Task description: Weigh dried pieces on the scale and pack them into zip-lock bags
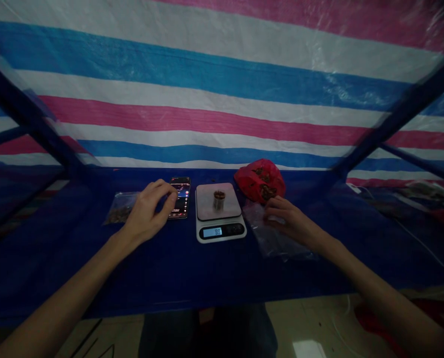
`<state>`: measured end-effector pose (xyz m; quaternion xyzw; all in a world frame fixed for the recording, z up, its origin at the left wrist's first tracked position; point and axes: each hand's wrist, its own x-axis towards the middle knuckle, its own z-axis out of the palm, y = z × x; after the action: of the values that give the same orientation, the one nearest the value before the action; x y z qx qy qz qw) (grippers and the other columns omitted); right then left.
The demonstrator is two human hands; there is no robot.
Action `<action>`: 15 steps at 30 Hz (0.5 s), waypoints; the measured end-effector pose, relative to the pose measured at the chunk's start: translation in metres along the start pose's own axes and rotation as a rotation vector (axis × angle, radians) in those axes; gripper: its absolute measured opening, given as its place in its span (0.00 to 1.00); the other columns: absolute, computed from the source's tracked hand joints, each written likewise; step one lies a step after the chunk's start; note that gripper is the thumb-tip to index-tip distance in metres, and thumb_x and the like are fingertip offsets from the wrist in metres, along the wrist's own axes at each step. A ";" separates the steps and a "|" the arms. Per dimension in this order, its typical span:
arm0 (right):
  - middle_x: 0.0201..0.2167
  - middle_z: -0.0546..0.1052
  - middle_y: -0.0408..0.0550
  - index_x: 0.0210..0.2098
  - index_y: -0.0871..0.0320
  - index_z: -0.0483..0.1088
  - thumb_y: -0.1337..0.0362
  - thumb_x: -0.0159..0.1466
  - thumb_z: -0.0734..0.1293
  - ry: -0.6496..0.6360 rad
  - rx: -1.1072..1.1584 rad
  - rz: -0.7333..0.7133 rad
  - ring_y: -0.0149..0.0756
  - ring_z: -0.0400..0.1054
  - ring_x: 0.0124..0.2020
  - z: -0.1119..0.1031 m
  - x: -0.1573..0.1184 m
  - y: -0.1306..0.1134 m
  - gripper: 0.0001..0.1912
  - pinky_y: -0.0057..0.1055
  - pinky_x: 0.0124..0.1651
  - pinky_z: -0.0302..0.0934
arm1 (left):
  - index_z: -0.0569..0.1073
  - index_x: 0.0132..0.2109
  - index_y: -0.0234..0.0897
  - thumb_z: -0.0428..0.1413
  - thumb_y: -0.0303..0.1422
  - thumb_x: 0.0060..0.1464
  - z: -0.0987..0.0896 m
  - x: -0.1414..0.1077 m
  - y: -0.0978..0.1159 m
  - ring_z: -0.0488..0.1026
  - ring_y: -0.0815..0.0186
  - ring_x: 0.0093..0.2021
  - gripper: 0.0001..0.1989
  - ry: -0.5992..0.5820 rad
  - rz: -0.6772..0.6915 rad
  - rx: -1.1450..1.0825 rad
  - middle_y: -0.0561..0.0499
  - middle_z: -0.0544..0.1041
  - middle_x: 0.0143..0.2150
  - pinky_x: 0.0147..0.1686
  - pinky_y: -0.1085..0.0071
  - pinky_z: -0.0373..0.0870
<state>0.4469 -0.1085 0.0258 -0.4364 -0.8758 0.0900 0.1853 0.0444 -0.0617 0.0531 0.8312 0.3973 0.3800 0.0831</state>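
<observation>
My left hand is over the left edge of a lit phone, fingers bent and thumb apart, holding nothing. Whether a fingertip touches the screen I cannot tell. Right of the phone lies a white digital scale with a lit display. A small metal cup filled with brown pieces stands on its plate. My right hand is above clear plastic bags, at the front edge of a red bag of brown dried pieces. Its fingers are curled together; what they pinch, if anything, is hidden.
A clear zip bag with brown bits lies partly behind my left hand. The blue tabletop is bounded by dark frame bars on both sides. A striped plastic sheet hangs behind. A white cable runs at the right.
</observation>
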 end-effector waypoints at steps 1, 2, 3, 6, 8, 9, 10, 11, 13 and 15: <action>0.37 0.74 0.51 0.35 0.56 0.75 0.65 0.70 0.67 0.008 0.010 -0.011 0.42 0.67 0.42 -0.007 0.000 -0.002 0.07 0.39 0.44 0.64 | 0.70 0.36 0.38 0.48 0.37 0.69 -0.003 0.001 0.007 0.71 0.63 0.36 0.14 -0.017 -0.020 -0.036 0.51 0.73 0.34 0.39 0.64 0.68; 0.37 0.74 0.51 0.35 0.56 0.75 0.64 0.70 0.67 0.027 0.017 -0.024 0.43 0.68 0.41 -0.015 0.002 -0.005 0.07 0.39 0.43 0.65 | 0.70 0.36 0.38 0.48 0.37 0.69 -0.006 0.003 0.014 0.72 0.64 0.36 0.13 -0.048 -0.040 -0.075 0.52 0.73 0.34 0.39 0.65 0.68; 0.37 0.74 0.51 0.35 0.55 0.75 0.63 0.70 0.67 0.052 0.016 -0.036 0.43 0.68 0.41 -0.024 0.005 -0.010 0.07 0.40 0.43 0.65 | 0.71 0.37 0.39 0.48 0.38 0.69 -0.009 0.006 0.020 0.72 0.65 0.36 0.13 -0.091 -0.056 -0.117 0.52 0.74 0.34 0.39 0.66 0.69; 0.38 0.74 0.51 0.36 0.53 0.76 0.61 0.70 0.68 0.140 -0.001 -0.088 0.45 0.68 0.43 -0.052 0.021 -0.033 0.06 0.41 0.43 0.65 | 0.73 0.45 0.40 0.52 0.40 0.68 -0.015 0.019 0.040 0.75 0.64 0.41 0.10 -0.277 -0.053 -0.231 0.51 0.78 0.41 0.41 0.66 0.72; 0.38 0.75 0.51 0.36 0.52 0.76 0.61 0.70 0.68 0.173 0.011 -0.149 0.45 0.69 0.43 -0.064 0.039 -0.055 0.06 0.42 0.44 0.65 | 0.73 0.53 0.43 0.56 0.41 0.65 -0.013 0.029 0.052 0.76 0.61 0.49 0.13 -0.398 0.010 -0.280 0.50 0.78 0.51 0.48 0.64 0.74; 0.39 0.75 0.50 0.36 0.52 0.75 0.61 0.70 0.68 0.175 0.020 -0.173 0.44 0.70 0.43 -0.067 0.048 -0.066 0.06 0.42 0.45 0.66 | 0.71 0.57 0.44 0.59 0.41 0.64 -0.010 0.034 0.057 0.75 0.60 0.54 0.17 -0.438 0.048 -0.299 0.49 0.77 0.56 0.53 0.62 0.73; 0.38 0.75 0.49 0.36 0.52 0.75 0.61 0.70 0.68 0.184 0.029 -0.200 0.43 0.70 0.42 -0.067 0.058 -0.077 0.06 0.41 0.44 0.66 | 0.69 0.61 0.45 0.61 0.40 0.62 -0.005 0.038 0.061 0.74 0.59 0.57 0.22 -0.468 0.082 -0.315 0.48 0.76 0.59 0.56 0.61 0.72; 0.37 0.74 0.48 0.36 0.53 0.75 0.62 0.71 0.68 0.206 0.040 -0.237 0.42 0.69 0.41 -0.064 0.068 -0.087 0.06 0.39 0.43 0.65 | 0.68 0.63 0.44 0.62 0.39 0.61 0.000 0.042 0.064 0.73 0.58 0.59 0.25 -0.473 0.105 -0.328 0.48 0.75 0.61 0.59 0.60 0.71; 0.37 0.74 0.48 0.36 0.54 0.75 0.64 0.71 0.67 0.258 0.077 -0.318 0.40 0.69 0.41 -0.054 0.086 -0.102 0.06 0.37 0.43 0.65 | 0.68 0.63 0.41 0.62 0.36 0.60 0.010 0.047 0.066 0.73 0.57 0.59 0.25 -0.454 0.113 -0.351 0.47 0.75 0.61 0.60 0.58 0.70; 0.38 0.75 0.48 0.37 0.55 0.74 0.66 0.71 0.66 0.314 0.113 -0.382 0.38 0.69 0.41 -0.038 0.098 -0.111 0.06 0.37 0.44 0.65 | 0.71 0.58 0.39 0.58 0.32 0.61 0.016 0.049 0.062 0.75 0.57 0.55 0.19 -0.428 0.099 -0.381 0.46 0.78 0.56 0.57 0.58 0.71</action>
<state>0.3276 -0.0971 0.1203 -0.2606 -0.8964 0.0333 0.3571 0.1125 -0.0655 0.0969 0.8804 0.2510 0.2673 0.3008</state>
